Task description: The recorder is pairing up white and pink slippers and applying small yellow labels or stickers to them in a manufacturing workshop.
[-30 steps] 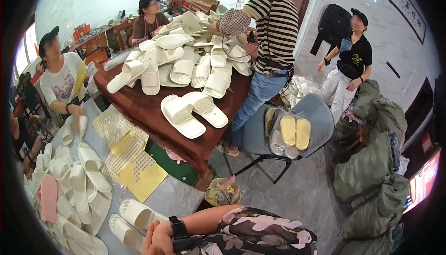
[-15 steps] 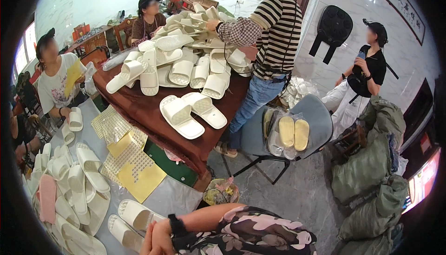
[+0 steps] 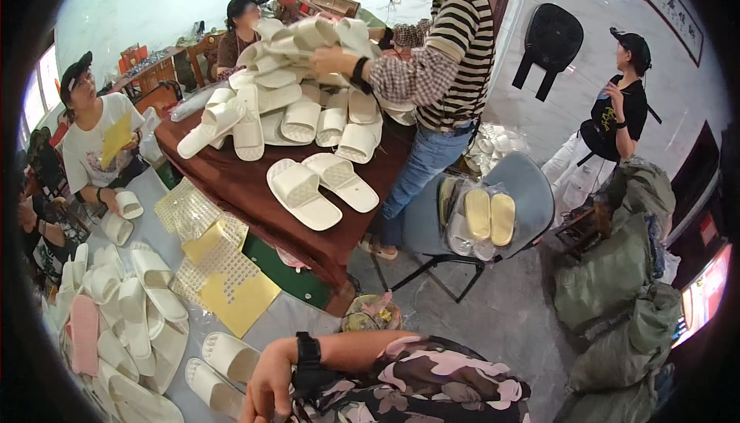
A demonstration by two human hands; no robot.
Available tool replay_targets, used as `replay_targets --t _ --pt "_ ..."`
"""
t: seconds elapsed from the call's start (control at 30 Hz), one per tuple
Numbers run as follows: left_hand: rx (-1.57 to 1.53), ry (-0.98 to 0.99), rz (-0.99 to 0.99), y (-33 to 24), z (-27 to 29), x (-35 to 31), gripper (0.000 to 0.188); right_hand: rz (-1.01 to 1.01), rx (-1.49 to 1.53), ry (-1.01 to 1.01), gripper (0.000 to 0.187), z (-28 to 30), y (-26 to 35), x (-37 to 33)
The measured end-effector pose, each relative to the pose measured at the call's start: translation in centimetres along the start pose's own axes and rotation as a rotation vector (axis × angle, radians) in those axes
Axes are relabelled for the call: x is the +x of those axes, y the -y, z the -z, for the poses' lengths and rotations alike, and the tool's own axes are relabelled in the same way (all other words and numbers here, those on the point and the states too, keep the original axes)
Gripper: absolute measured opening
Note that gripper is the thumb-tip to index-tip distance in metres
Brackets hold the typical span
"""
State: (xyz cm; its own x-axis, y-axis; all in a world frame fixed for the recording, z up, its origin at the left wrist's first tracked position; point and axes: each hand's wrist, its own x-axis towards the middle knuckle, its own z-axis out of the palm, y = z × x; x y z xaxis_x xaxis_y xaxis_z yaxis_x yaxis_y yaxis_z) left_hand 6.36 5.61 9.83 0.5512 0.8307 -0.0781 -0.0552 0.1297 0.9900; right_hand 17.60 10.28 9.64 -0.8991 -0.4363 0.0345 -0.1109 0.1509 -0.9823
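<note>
My right hand (image 3: 267, 380) comes in at the lower edge, with a black band on its wrist and a floral sleeve behind it. Its fingers hang down loosely and apart, their tips cut off by the frame, and no object shows in them. Closest to it is a pair of white slippers (image 3: 231, 356) on the grey table, just left of the hand and partly hidden by it. My left hand is out of view. Farther left lies a heap of white slippers (image 3: 131, 311) with one pink sole (image 3: 85, 333) among them.
Sheets of small studs (image 3: 220, 265) and yellow paper (image 3: 247, 299) lie on the grey table. A brown-covered table (image 3: 231, 180) bears piled white slippers, handled by a person in stripes (image 3: 462, 45). A chair (image 3: 524, 199) holds yellow slippers (image 3: 489, 219); green sacks (image 3: 605, 284) stand right.
My right hand has shifted slightly right and its fingers have loosened. The striped person leans down with both hands at the pile. The person at left now grips a slipper nearer the table.
</note>
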Motion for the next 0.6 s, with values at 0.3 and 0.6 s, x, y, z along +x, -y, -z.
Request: replay_targets --t 0.3,0.6 --pt "0.167 -0.059 0.153 -2.9 -1.3 -7.5 0.070 0.059 0.134 0.134 0.056 -1.2 -0.9 2.3" --pt "0.150 -0.110 0.112 -2.1 -1.0 -6.4 0.070 0.045 -0.047 0.194 0.042 0.5 0.9 1.5"
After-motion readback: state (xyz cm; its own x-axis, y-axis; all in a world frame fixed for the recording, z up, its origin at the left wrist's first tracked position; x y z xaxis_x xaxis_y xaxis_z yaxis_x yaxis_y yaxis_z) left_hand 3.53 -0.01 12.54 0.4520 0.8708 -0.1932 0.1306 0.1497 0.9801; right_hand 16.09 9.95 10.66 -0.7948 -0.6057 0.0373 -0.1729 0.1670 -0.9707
